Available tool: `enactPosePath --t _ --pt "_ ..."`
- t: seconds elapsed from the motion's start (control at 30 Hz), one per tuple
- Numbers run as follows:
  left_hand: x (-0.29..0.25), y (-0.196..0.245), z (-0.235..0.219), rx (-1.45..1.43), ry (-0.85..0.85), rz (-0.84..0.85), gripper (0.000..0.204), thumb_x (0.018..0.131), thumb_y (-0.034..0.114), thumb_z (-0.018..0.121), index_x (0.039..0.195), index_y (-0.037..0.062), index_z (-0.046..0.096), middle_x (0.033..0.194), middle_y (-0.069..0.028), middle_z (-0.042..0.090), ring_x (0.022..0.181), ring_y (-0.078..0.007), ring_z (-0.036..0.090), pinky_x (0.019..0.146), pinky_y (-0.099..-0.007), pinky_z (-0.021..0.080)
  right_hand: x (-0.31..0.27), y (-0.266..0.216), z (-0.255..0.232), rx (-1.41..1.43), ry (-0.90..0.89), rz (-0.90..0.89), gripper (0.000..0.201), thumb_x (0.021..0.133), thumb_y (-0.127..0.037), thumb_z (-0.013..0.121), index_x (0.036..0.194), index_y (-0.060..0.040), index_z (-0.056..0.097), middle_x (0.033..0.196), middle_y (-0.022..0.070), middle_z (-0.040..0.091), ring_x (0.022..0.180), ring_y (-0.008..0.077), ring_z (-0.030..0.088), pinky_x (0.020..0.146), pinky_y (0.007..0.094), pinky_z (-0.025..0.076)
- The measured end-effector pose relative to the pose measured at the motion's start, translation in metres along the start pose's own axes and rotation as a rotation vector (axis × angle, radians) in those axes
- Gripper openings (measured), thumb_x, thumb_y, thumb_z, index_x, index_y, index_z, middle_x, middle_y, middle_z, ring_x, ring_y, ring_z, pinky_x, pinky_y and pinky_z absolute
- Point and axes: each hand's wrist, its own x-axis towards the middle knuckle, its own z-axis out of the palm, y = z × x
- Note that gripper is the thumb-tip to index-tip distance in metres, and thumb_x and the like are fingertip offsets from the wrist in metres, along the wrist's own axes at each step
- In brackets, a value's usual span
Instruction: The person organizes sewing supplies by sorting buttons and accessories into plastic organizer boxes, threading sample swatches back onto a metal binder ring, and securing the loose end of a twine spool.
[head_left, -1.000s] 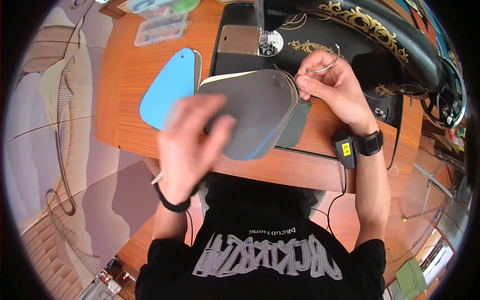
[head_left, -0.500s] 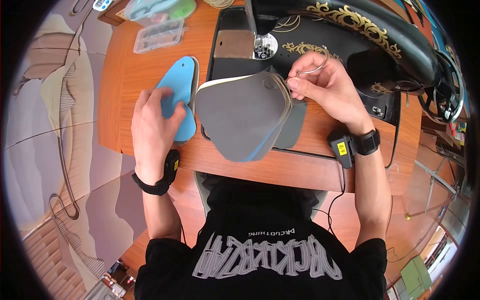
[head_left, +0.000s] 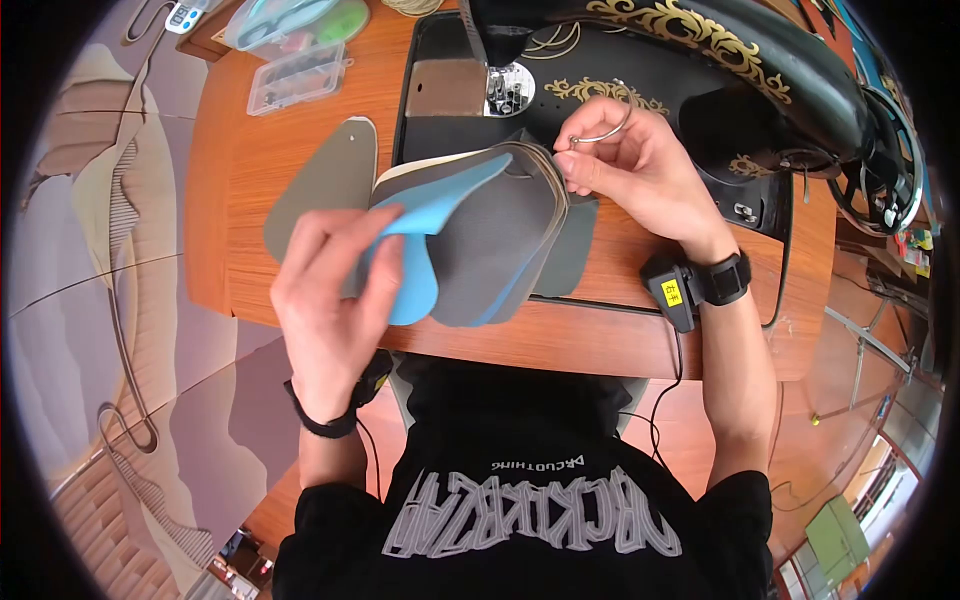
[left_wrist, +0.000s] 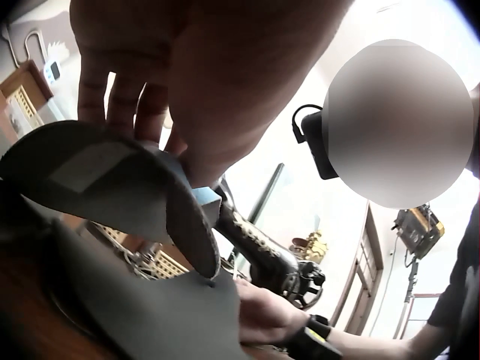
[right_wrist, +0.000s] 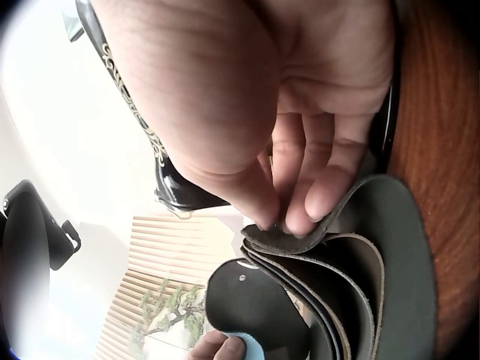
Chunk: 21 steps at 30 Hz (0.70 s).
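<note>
In the head view my left hand (head_left: 335,300) pinches a bent blue sheet (head_left: 415,290) between thumb and fingers, its upper end lying over a stack of dark grey sheets (head_left: 490,230). My right hand (head_left: 645,180) holds an open metal ring (head_left: 603,135) at the stack's upper right corner, thumb and fingers together there. A grey-green sheet (head_left: 320,185) with a small hole lies left of the stack. From the left wrist, the sheet's curled grey underside (left_wrist: 97,172) shows below my left hand (left_wrist: 195,82). Layered sheets hang by my right hand (right_wrist: 247,112) in the right wrist view.
A black sewing machine (head_left: 700,50) with gold ornament stands behind the right hand, its metal plate (head_left: 510,90) beyond the stack. Clear plastic boxes (head_left: 297,80) sit at the back left. The wooden table's front edge (head_left: 600,340) runs close to the person's body.
My left hand has gone from the stack to the blue sheet on the left, taken hold of it and brought it right over the stack, uncovering the grey-green sheet. My right hand keeps its hold.
</note>
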Motion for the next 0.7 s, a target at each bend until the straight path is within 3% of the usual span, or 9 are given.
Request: enactPosePath --t 0.17,0.23,0.43,0.57,0.7 --pt "-0.003 0.004 0.009 0.028 -0.032 0.054 0.023 0.086 0.000 0.075 0.109 0.0029 0.078 0.096 -0.0089 0.067 0.087 -0.0228 0.067 0.077 -0.0323 0.053 -0.001 0.001 0.002 -0.015 0.023 0.000 0.011 0.098 -0.007 0.072 0.105 -0.0061 0.064 0.091 -0.0026 0.068 0.081 0.0040 0.063 0.072 0.0222 0.052" --pt "-0.004 0.002 0.012 0.051 0.004 0.146 0.029 0.079 -0.001 0.080 0.106 0.0070 0.079 0.091 -0.0049 0.063 0.080 -0.0217 0.061 0.069 -0.0345 0.051 -0.001 0.002 0.002 -0.014 0.021 0.001 0.012 0.098 -0.007 0.073 0.106 -0.0061 0.063 0.091 -0.0028 0.068 0.081 0.0039 0.063 0.072 0.0222 0.052" --pt "-0.005 0.001 0.019 0.122 -0.037 0.253 0.031 0.076 -0.003 0.081 0.105 0.0082 0.079 0.090 -0.0034 0.063 0.077 -0.0220 0.059 0.068 -0.0353 0.050 -0.001 0.004 -0.001 0.002 0.017 0.005 0.015 0.096 -0.009 0.076 0.107 -0.0052 0.066 0.097 -0.0010 0.069 0.083 0.0052 0.064 0.075 0.0237 0.055" --pt "-0.007 0.002 0.016 0.130 -0.101 0.216 0.031 0.080 -0.005 0.078 0.109 0.0063 0.079 0.094 -0.0068 0.063 0.084 -0.0220 0.062 0.073 -0.0341 0.052 -0.001 0.002 0.000 -0.050 0.020 -0.018 0.012 0.098 -0.006 0.072 0.106 -0.0061 0.063 0.090 -0.0029 0.067 0.081 0.0041 0.063 0.072 0.0221 0.052" --pt "-0.006 0.001 0.018 0.087 0.011 0.219 0.031 0.075 -0.003 0.081 0.103 0.0080 0.079 0.089 -0.0032 0.062 0.077 -0.0222 0.059 0.066 -0.0354 0.049 -0.001 0.003 0.002 -0.075 0.027 -0.048 0.011 0.098 -0.006 0.071 0.106 -0.0059 0.063 0.090 -0.0028 0.067 0.081 0.0043 0.063 0.072 0.0221 0.052"
